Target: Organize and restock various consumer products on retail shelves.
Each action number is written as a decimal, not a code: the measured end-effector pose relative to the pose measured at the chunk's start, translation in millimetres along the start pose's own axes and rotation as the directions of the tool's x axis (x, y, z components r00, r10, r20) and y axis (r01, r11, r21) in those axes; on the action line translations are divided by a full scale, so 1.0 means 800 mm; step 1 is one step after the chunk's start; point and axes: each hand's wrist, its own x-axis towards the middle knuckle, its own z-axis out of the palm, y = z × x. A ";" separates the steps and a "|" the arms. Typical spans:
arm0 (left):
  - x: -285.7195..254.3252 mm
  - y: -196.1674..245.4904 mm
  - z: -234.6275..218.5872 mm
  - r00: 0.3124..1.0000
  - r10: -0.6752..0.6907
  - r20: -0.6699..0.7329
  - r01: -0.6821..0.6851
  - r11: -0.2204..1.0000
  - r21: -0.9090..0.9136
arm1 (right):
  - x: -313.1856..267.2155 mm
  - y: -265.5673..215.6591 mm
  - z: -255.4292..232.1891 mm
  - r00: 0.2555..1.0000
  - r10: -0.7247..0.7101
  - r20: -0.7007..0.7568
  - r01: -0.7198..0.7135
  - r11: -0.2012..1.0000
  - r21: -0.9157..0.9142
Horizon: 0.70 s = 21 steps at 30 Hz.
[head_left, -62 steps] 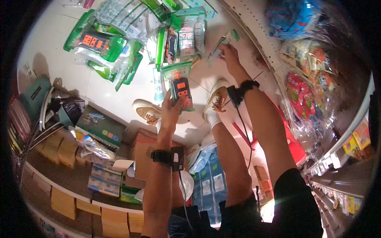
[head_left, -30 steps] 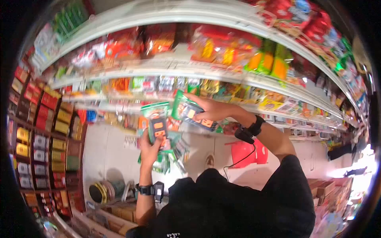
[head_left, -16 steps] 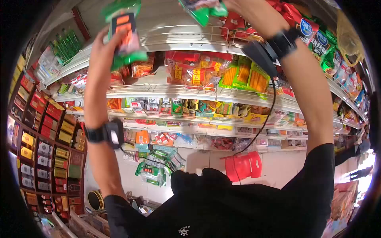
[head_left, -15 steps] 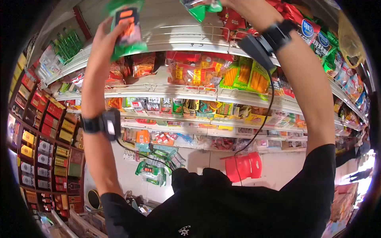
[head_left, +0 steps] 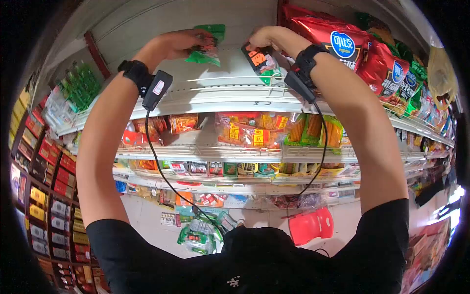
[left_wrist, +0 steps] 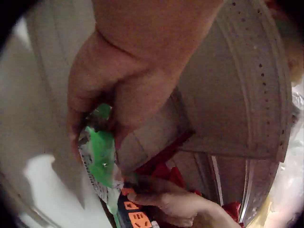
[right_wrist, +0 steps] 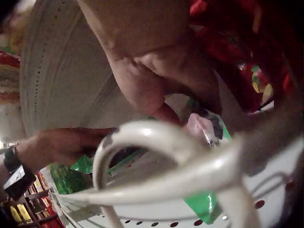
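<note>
Over the top shelf (head_left: pixel 235 63) in the head view, my left hand (head_left: pixel 185 41) grips a green-edged packet (head_left: pixel 208 54) by its side. In the left wrist view that hand (left_wrist: pixel 118 90) curls its fingers and thumb round the packet (left_wrist: pixel 100 156). To the right, my right hand (head_left: pixel 268 37) holds a second green-edged packet (head_left: pixel 264 61) with a dark panel and orange print, low behind the shelf's wire rail. The right wrist view has the right hand (right_wrist: pixel 147 85) round its packet (right_wrist: pixel 202 128), partly hidden by a blurred white wire loop.
Large red bags (head_left: pixel 338 44) stand on the shelf right of my right hand. Green bottles (head_left: pixel 81 85) are at the left. Snack packets (head_left: pixel 254 132) fill the lower shelves. A red stool (head_left: pixel 311 226) and a pile of green packets (head_left: pixel 198 235) are on the floor.
Both packets came up from floor height to the top shelf. Since half a second ago, my left hand has moved right, and the right packet has come lower in view, nearer the red bags.
</note>
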 end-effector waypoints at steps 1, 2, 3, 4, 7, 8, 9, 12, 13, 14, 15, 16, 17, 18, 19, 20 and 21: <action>0.014 -0.004 -0.003 1.000 -0.002 0.017 0.002 1.000 0.005 | -0.007 -0.010 0.006 0.997 0.061 -0.046 -0.065 0.993 -0.097; 0.031 -0.007 -0.008 0.995 -0.004 0.095 0.003 1.000 0.014 | -0.019 -0.015 0.003 0.996 0.073 -0.054 -0.078 0.993 -0.090; 0.046 -0.011 -0.009 0.985 -0.009 0.174 0.005 1.000 0.022 | -0.032 -0.018 0.000 0.995 0.098 -0.032 -0.101 0.990 -0.094; 0.047 -0.004 0.001 0.982 -0.012 0.191 0.008 1.000 0.024 | -0.033 -0.014 0.000 0.992 0.125 -0.006 -0.125 0.987 -0.097; 0.053 0.001 0.022 0.958 -0.073 0.278 0.018 0.981 0.195 | -0.030 -0.014 0.004 0.987 0.159 0.023 -0.153 0.975 -0.164; 0.055 0.000 0.030 0.971 -0.089 0.222 0.028 0.963 0.266 | -0.030 -0.016 0.005 0.985 0.171 0.016 -0.167 0.973 -0.160; 0.059 -0.002 0.033 0.982 -0.101 0.161 0.042 0.941 0.335 | -0.052 -0.039 0.011 0.991 0.131 0.018 -0.098 0.818 -0.567; 0.059 0.011 0.029 0.987 -0.145 0.073 0.052 0.708 0.705 | -0.087 -0.059 0.016 0.995 0.089 0.036 -0.024 0.591 -0.806; 0.063 0.012 0.025 0.986 -0.145 0.078 0.049 0.710 0.702 | -0.089 -0.057 0.016 0.997 0.074 0.030 -0.027 0.670 -0.742; 0.065 0.014 0.020 0.998 -0.047 0.045 -0.018 0.465 0.885 | -0.067 -0.043 0.013 0.992 -0.053 0.115 0.124 0.574 -0.809; 0.063 0.018 0.020 0.997 0.056 0.044 -0.053 0.171 0.984 | -0.069 -0.042 0.012 0.992 -0.047 0.120 0.125 0.576 -0.808; 0.059 0.019 0.019 0.997 0.053 0.047 -0.056 0.175 0.983 | -0.072 -0.043 0.007 0.984 0.053 0.168 0.093 0.657 -0.748; 0.053 0.021 0.018 0.978 -0.030 0.205 -0.191 0.260 0.947 | -0.075 -0.043 0.001 0.964 0.146 0.222 0.047 0.728 -0.684; 0.049 0.023 0.020 0.927 -0.095 0.363 -0.310 0.353 0.883 | -0.081 -0.047 -0.004 0.963 0.150 0.223 0.045 0.727 -0.685; 0.053 0.019 0.020 0.926 -0.093 0.366 -0.313 0.356 0.881 | -0.088 -0.049 -0.009 0.924 0.217 0.314 0.045 0.754 -0.655; 0.057 0.016 0.022 0.913 -0.134 0.385 -0.319 0.351 0.880 | -0.094 -0.052 -0.010 0.872 0.278 0.402 0.039 0.781 -0.623; 0.055 0.017 0.029 0.898 -0.175 0.403 -0.327 0.347 0.879 | -0.092 -0.047 -0.010 0.871 0.281 0.403 0.035 0.782 -0.623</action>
